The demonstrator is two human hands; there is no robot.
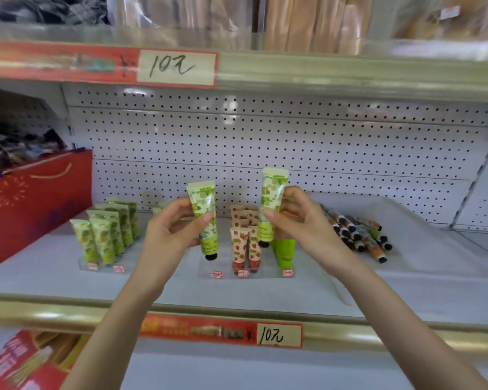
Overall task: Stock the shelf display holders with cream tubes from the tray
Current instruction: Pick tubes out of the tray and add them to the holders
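Head view of a shop shelf [40,280]: a person's left hand [169,232] grips a green leaf-print tube [204,215] between thumb and curled fingers, black cap down and crimped end up; the right hand [299,218] pinches a second green tube [273,201] of the same print, thumb in front and fingers behind, also cap down; the two tubes are upright, side by side and apart, the right one slightly higher. Both are held in the air in front of the middle display holder [265,273], a clear stand on the shelf; strawberry-print tubes [238,246] stand in it between the two hands, and a plain green tube [286,249] stands below the right hand. To the left, well apart from the left hand, another clear holder [104,267] carries rows of leaf-print tubes [107,235]. To the right of the right hand, a heap of mixed tubes [358,235] lies flat in a clear tray [423,243]. A red gift bag [40,206] stands at the far left; handwritten price tags [178,67] mark the shelf edges.
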